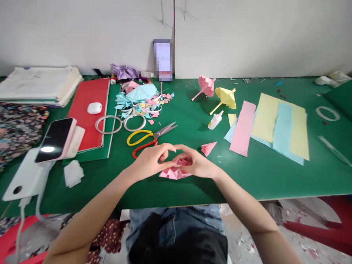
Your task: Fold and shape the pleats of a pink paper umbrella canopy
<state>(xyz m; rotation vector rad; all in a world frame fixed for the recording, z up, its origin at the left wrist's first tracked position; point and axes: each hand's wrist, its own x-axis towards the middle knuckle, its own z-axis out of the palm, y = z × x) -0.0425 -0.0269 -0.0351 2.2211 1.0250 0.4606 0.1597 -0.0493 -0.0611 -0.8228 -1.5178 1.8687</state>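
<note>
Near the front edge of the green table, a folded pink paper piece (176,173) lies under and between my hands. My left hand (154,160) has its fingers curled round onto the paper's left side and top. From the right, my right hand (199,163) pinches the same paper, its fingertips close to those of the left. Parts of the paper are hidden by the fingers. A small pleated pink paper fan (208,148) rests just beyond my right hand. Scissors with yellow and red handles (155,137) lie open beyond my left hand.
Paper scraps (145,99) and tape rolls (134,122) lie at the back left, phones (56,139) at the left. Pink (206,86) and yellow (227,98) paper umbrellas stand behind a glue bottle (215,120). Coloured sheets (261,117) lie right.
</note>
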